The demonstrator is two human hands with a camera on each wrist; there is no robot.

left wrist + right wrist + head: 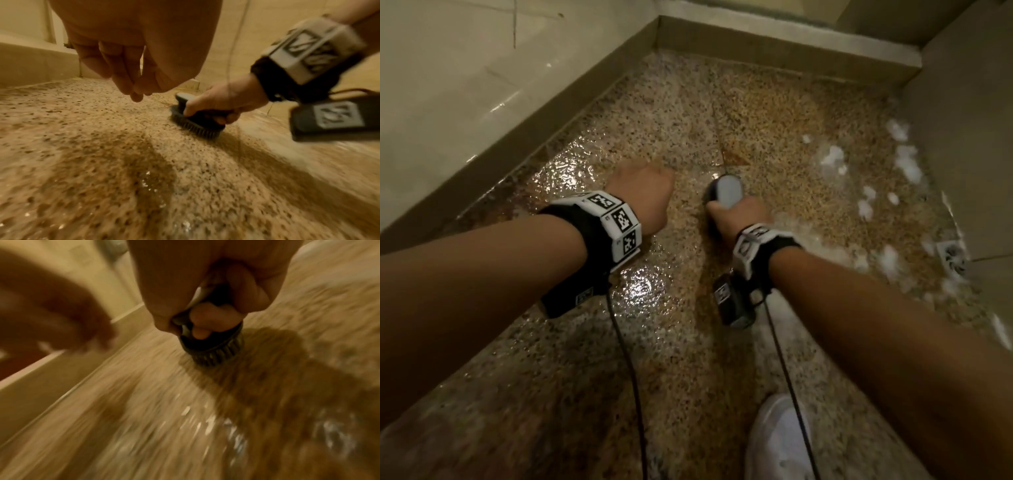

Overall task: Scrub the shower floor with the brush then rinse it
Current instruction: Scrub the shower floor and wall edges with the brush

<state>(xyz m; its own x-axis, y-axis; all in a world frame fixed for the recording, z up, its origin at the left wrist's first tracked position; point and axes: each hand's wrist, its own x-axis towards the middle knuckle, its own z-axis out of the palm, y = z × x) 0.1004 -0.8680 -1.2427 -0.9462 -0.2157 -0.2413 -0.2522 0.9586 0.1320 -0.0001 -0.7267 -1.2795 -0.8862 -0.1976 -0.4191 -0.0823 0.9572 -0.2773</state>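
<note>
Head view: we note a wet speckled shower floor (688, 342) bounded by tiled walls, with foam (907, 161) collected along the right wall near the drain (952, 257). Our right hand (739, 214) grips the brush (726, 190) at mid-floor; a white shoe (777, 442) stands behind it.

Left wrist view: our left hand (131, 56) hangs loosely curled, holding nothing; bristles meet the floor.

Right wrist view: blurred. We judge 2 risks: slipping on the wet film, and foam blocking the drain at rinsing.
</note>
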